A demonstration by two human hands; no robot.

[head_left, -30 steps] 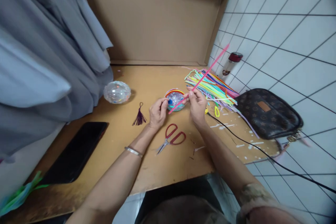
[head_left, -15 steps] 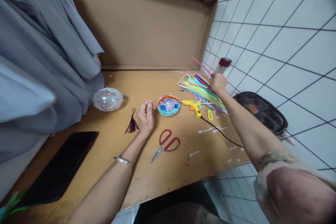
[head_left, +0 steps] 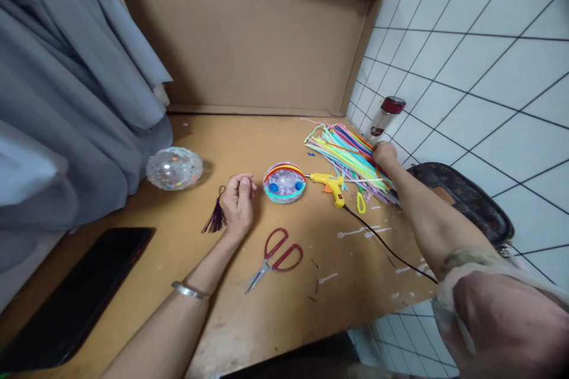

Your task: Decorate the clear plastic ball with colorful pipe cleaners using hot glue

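My left hand rests on the table with its fingers loosely curled, and nothing shows in it. Right beside it lies a dark purple tassel. To its right sits a clear bowl-like half ball trimmed with red, yellow and turquoise pipe cleaners and two blue spots. At the far right, my right hand is closed at the edge of a pile of coloured pipe cleaners; its fingertips are hidden. A yellow hot glue gun lies between bowl and pile, its nozzle by the bowl's rim.
Red-handled scissors lie in front. At left are a speckled clear ball-shaped piece and a black phone-like slab. A red-lidded bottle and a brown bag stand by the tiled wall. Cardboard rises behind; grey cloth hangs left.
My right hand has come down to the pile's right edge; the pink pipe cleaner that stuck up from it no longer shows. My left hand stays beside the tassel. The view has shifted slightly.
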